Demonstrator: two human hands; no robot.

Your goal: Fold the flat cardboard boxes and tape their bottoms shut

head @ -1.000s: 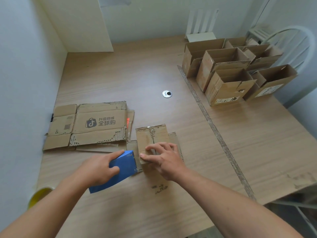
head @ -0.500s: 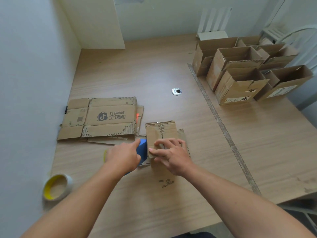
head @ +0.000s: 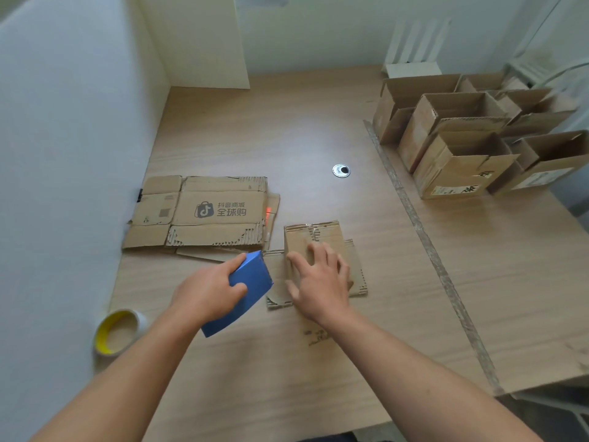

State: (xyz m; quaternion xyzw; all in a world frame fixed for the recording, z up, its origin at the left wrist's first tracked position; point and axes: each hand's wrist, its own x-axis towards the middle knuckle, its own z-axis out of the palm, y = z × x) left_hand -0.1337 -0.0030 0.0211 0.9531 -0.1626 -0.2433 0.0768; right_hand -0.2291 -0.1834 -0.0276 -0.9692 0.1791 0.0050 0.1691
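Observation:
A small cardboard box (head: 322,237) stands bottom-up on the table, its flaps folded shut. My right hand (head: 320,282) lies on top of it with spread fingers, pressing the flaps down. My left hand (head: 208,290) grips a blue tape dispenser (head: 247,290) just left of the box, its front end near the box's left edge. Flat printed cardboard boxes (head: 204,213) lie stacked to the left rear.
A roll of tape with a yellow core (head: 119,333) lies at the table's left front, near the wall. Several folded open boxes (head: 459,145) stand at the right rear. A metal cable grommet (head: 341,170) sits mid-table. A tape strip (head: 424,237) runs along the table seam.
The blue dispenser moved in against the box's left side, then drew back left and toward me. My right hand stayed on the box, its fingers now spread wider.

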